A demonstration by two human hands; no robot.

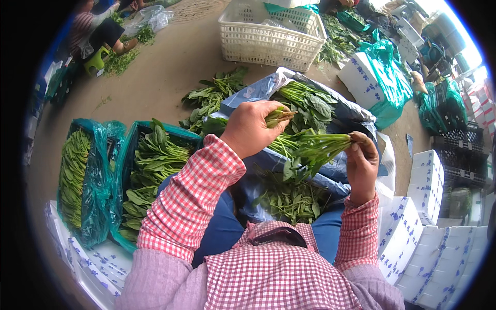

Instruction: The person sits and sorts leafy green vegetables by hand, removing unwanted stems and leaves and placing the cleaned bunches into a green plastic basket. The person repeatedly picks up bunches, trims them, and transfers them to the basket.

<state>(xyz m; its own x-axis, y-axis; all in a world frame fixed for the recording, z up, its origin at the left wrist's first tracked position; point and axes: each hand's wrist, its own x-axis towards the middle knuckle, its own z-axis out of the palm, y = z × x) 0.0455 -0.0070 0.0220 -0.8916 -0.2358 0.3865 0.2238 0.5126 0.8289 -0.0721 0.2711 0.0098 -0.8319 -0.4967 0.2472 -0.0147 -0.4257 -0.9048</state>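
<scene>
My left hand (248, 126) is closed around a small bundle of leafy-green stems (276, 117), their pale cut or root ends pointing right. To its right, my right hand (362, 162) pinches the stem ends of a second bunch of leafy greens (323, 149), whose leaves hang down and to the left. Beneath both hands lies a bluish plastic sheet or bag (333, 170). More long-stemmed greens (308, 99) rest on it at the far side. Loose leaves (296, 203) lie in a heap between my knees.
Two teal-plastic-lined containers of greens, one narrow (75, 174) and one wider (145, 186), stand at left. A white plastic crate (271, 46) is ahead. White foam boxes (399, 232) line the right. A person (95, 33) sits at upper left near scattered greens.
</scene>
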